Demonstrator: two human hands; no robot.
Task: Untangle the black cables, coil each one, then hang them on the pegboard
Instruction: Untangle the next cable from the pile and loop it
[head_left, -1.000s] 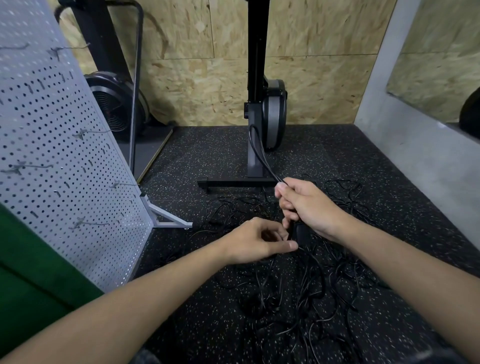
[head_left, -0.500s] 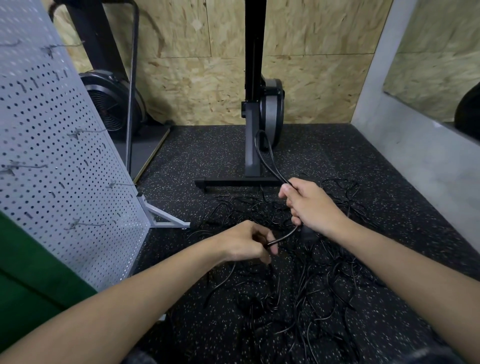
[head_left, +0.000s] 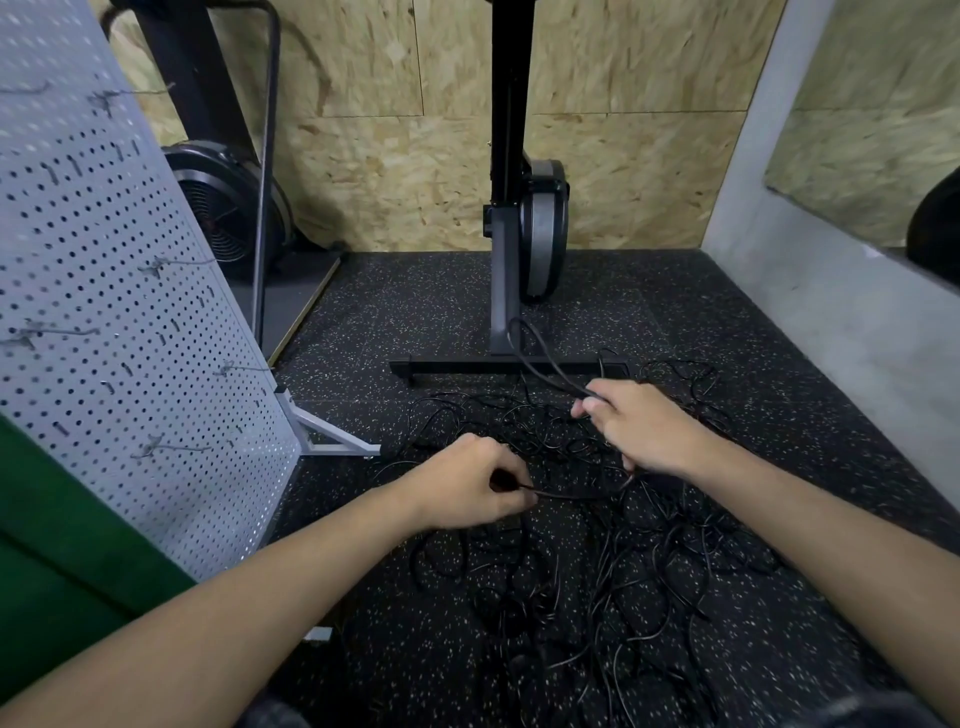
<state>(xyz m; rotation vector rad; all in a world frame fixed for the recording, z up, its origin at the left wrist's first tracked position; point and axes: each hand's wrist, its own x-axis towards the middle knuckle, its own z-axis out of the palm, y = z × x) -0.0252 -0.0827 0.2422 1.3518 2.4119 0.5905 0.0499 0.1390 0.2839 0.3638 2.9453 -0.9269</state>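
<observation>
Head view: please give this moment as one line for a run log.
step: coiling | left hand: pinches black cable | right hand: grips its loop | tangled pile: on floor | pegboard: no cable seen on it

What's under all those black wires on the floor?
The speckled rubber floor shows through gaps in the black cables. Whatever lies beneath the densest knots is covered.
</observation>
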